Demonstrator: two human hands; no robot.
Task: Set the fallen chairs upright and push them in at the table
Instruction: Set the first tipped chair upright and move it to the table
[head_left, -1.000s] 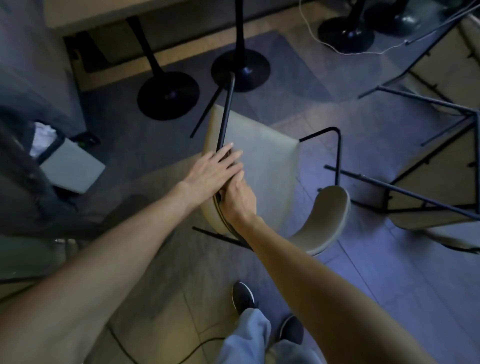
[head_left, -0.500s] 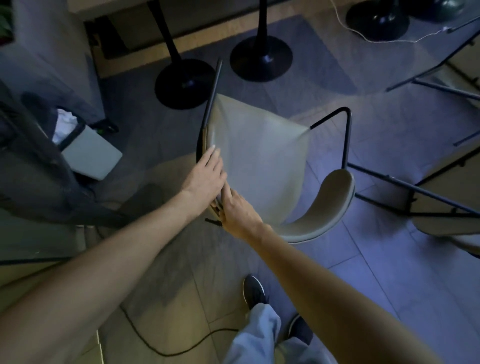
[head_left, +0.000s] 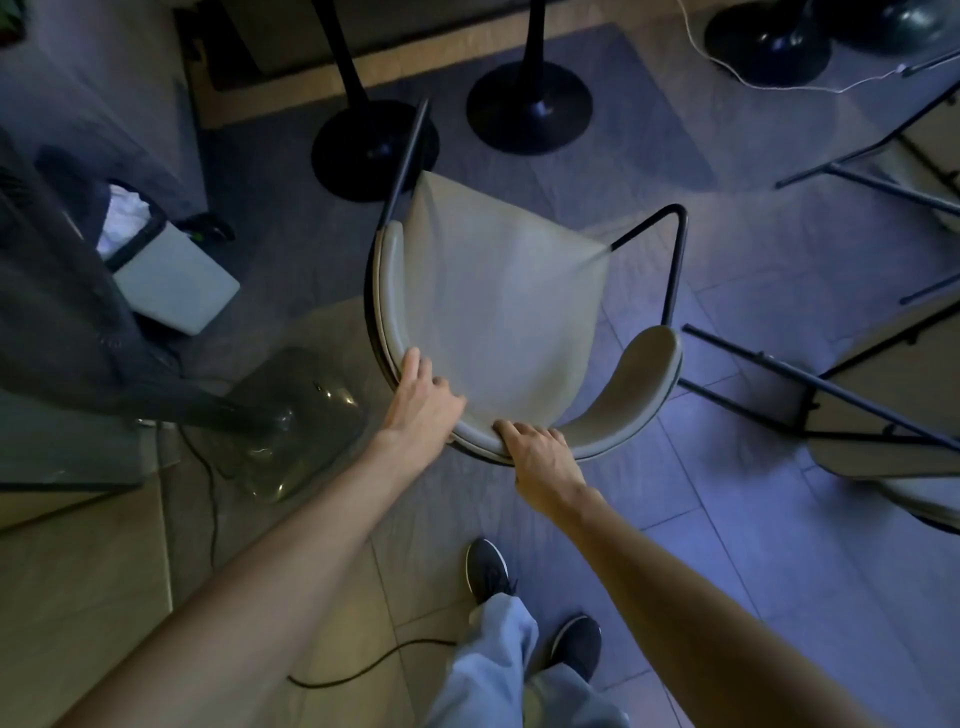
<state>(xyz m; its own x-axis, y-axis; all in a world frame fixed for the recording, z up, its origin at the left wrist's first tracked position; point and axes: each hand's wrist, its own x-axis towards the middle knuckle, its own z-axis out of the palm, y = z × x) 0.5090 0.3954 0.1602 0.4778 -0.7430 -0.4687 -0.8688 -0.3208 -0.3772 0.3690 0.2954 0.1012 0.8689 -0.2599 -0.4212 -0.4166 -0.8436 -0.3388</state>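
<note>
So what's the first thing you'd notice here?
The big beige chair in the middle, with the left hand and right hand both holding its curved back. On the right, a second chair lies tipped over, and round black table bases stand at the top.

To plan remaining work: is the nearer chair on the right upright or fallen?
Fallen: the nearer right chair lies on its side, legs pointing sideways.

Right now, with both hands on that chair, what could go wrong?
The glass vessel sits just left of the chair; a swing could hit it. The other fallen chair lies alongside on the right; its legs might snag. A black cable runs by the shoes, a possible trip.
</note>
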